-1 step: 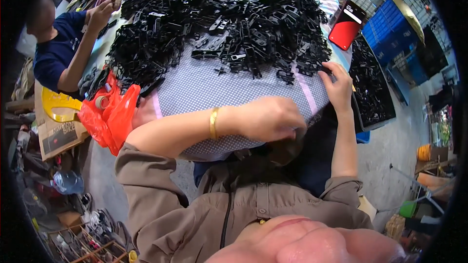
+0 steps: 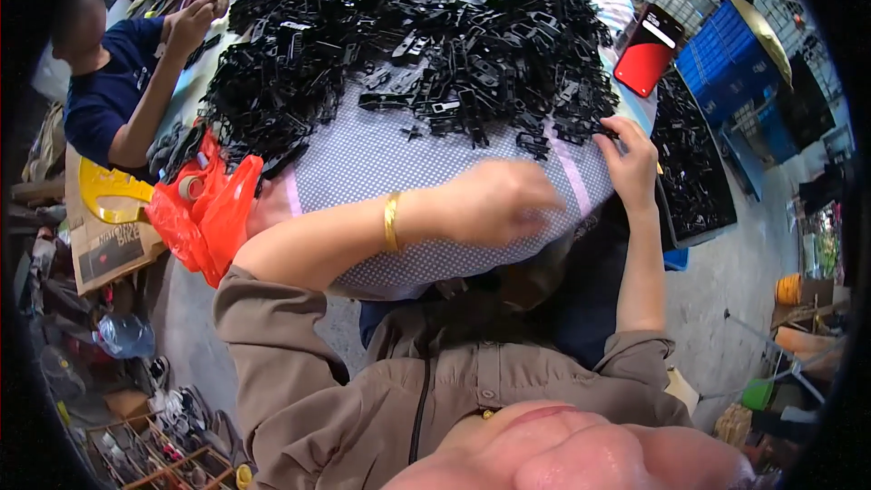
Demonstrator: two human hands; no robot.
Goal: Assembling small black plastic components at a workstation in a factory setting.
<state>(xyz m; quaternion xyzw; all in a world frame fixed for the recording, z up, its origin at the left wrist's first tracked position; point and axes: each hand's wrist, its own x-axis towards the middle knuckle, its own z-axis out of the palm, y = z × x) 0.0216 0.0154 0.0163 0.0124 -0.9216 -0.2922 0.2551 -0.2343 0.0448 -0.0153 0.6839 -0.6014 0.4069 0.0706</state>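
Observation:
Small, flat black slotted pieces (image 2: 472, 82) lie in a wide heap on a grey dotted cloth (image 2: 363, 168) with pink stripes. At the heap's near right edge my right hand (image 2: 632, 159) has its thumb and fingertips closed around the end of a black slotted piece (image 2: 581, 132). My left hand (image 2: 508, 204), below a gold bracelet (image 2: 391, 221), hovers over the near edge of the cloth. Its fingers look curled but are smeared by motion, and anything in them is hidden.
A red phone (image 2: 646, 54) lies right of the heap. Beyond stand a black tray (image 2: 699, 163) of similar pieces and a blue crate (image 2: 730, 54). At left are a red plastic bag (image 2: 209, 218), a tape roll (image 2: 190, 187), a yellow stool (image 2: 109, 191) and a seated person (image 2: 113, 82).
My left hand has moved up and slightly left, away from the cloth's near edge. My right hand stays almost in place at the heap's edge.

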